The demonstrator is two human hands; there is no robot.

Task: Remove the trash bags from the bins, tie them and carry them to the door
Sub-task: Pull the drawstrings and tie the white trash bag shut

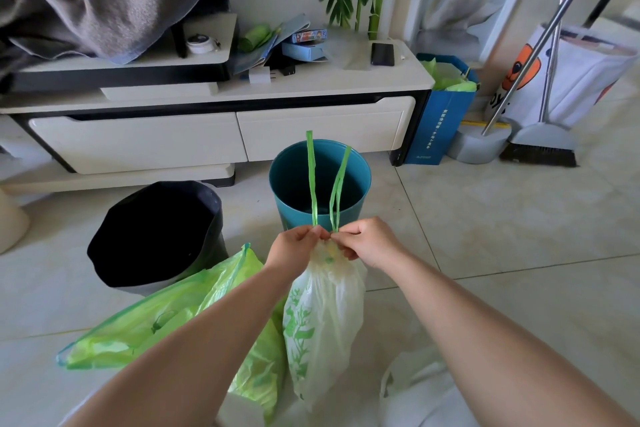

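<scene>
Both hands meet at the gathered neck of the white trash bag [325, 322], which hangs straight down at six o'clock from them. The left hand [298, 248] and the right hand [372, 243] each pinch the base of one of the two green drawstring strips [312, 184], fingertips nearly touching. The strips stand up at twelve o'clock, in front of the teal bin [284, 184]. At ten o'clock from the hands stands a black-lined bin [156, 239]. At eight o'clock a green bag [156, 326] lies on the tiled floor.
</scene>
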